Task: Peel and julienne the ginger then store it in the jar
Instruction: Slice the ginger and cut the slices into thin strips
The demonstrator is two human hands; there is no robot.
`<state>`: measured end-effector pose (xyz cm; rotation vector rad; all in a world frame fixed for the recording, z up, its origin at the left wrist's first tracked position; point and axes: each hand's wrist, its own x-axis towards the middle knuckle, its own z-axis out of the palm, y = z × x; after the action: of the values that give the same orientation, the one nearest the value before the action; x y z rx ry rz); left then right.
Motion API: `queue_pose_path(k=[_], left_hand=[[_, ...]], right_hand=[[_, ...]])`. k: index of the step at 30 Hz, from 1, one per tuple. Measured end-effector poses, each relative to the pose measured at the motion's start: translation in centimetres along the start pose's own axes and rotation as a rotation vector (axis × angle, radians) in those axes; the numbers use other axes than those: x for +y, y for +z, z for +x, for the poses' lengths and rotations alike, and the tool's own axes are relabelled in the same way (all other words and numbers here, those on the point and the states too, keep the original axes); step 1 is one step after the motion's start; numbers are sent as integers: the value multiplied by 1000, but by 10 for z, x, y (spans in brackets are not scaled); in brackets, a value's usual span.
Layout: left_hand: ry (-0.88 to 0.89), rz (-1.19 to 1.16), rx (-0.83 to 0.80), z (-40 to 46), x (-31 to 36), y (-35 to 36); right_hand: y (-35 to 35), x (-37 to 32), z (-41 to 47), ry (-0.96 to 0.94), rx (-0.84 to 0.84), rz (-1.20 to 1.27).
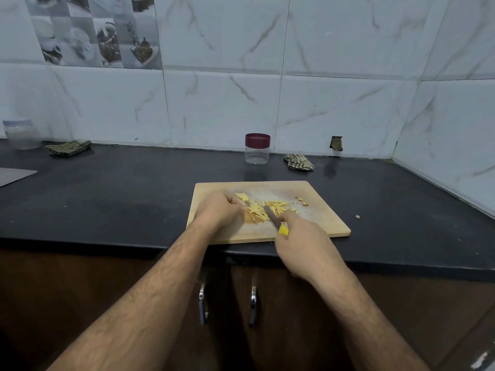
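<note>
Evidently, ginger [263, 208] on the board [321, 223] was steadied by the curled left hand [218, 208] while the knife [276, 219], gripped in the right hand [302, 242], julienned it; the jar [257, 149] stood capped beyond.

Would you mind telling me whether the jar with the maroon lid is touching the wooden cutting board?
Apart. The head view shows a strip of dark countertop between the jar and the cutting board's far edge.
</note>
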<state>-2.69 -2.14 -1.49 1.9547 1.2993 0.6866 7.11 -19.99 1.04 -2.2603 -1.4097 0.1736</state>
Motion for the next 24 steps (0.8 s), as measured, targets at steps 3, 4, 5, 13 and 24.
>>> queue_pose_path(k=[3, 4, 5, 13, 24], left_hand=[[25, 51, 69, -5, -1, 2], [31, 64, 78, -5, -1, 3], [29, 72, 80, -5, 0, 5], [-46, 159, 66, -1, 14, 11], [-51, 180, 77, -2, 13, 13]], right_hand=[[-2, 3, -2, 6, 55, 10], [-2, 3, -2, 0, 55, 4], [-2, 2, -4, -10, 50, -4], [8, -8, 0, -62, 21, -20], [15, -5, 6, -68, 25, -21]])
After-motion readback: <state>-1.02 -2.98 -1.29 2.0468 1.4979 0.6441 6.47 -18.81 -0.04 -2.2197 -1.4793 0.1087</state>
